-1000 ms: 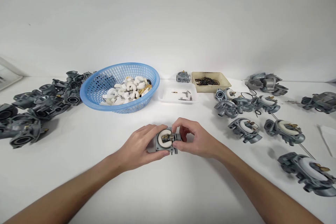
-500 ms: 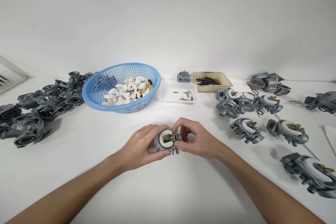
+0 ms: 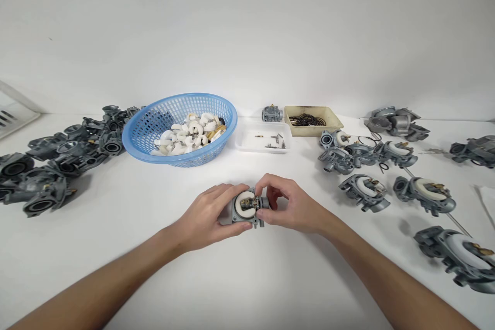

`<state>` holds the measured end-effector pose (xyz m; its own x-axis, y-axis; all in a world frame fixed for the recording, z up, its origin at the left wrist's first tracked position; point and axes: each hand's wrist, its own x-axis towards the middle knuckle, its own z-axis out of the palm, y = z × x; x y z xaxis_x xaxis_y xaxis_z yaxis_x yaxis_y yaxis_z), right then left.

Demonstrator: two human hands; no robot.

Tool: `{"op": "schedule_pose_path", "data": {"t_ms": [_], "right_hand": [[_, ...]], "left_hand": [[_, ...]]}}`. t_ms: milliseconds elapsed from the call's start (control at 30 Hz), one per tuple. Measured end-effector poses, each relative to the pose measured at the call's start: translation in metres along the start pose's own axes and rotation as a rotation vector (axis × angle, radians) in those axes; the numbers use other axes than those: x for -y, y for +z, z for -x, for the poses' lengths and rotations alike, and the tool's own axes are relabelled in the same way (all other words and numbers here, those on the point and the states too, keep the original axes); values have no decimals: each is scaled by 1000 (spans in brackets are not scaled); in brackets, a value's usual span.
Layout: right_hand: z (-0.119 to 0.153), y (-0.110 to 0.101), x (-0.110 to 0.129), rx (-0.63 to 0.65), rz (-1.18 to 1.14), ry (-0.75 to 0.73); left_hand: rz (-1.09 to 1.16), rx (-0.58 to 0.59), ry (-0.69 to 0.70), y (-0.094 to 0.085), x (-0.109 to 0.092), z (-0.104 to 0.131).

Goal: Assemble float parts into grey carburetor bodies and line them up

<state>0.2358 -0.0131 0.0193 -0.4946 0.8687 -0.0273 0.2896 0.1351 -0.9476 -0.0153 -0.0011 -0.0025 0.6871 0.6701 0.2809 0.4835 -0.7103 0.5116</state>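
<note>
A grey metal carburetor body (image 3: 236, 216) lies on the white table in front of me, its open side up. A white C-shaped float (image 3: 240, 204) sits in it around brass parts. My left hand (image 3: 211, 216) grips the body from the left, fingers at its far edge and thumb at its near edge. On the right side of the body, my right hand (image 3: 290, 206) has its index finger and thumb bent around the float's hinge end. Whether a small part is between those fingertips cannot be made out.
Behind are a blue basket (image 3: 135, 147) of white floats, a clear tray (image 3: 242, 147) with small metal parts, and a beige box (image 3: 315, 130) of black rings. Carburetor bodies (image 3: 44, 188) are piled left; several more with floats (image 3: 425, 193) stand right.
</note>
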Motion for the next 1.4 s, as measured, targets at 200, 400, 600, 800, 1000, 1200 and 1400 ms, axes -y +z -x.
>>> {"op": "schedule_pose_path", "data": {"t_ms": [200, 400, 600, 800, 1000, 1200, 1400], "right_hand": [[-1, 0, -2, -10, -7, -18], [-1, 1, -2, -12, 0, -11], [-1, 0, -1, -6, -3, 6], [-1, 1, -2, -3, -10, 4], [-1, 1, -2, -4, -7, -7], [-1, 1, -3, -5, 24, 12], [-1, 2, -3, -13, 44, 1]], "left_hand": [[2, -10, 0, 1, 0, 0], [3, 1, -14, 0, -1, -1], [7, 5, 0, 0, -1, 0], [15, 22, -6, 0, 0, 1], [25, 21, -6, 0, 1, 0], [15, 18, -13, 1, 0, 0], [20, 17, -10, 0, -1, -1]]}}
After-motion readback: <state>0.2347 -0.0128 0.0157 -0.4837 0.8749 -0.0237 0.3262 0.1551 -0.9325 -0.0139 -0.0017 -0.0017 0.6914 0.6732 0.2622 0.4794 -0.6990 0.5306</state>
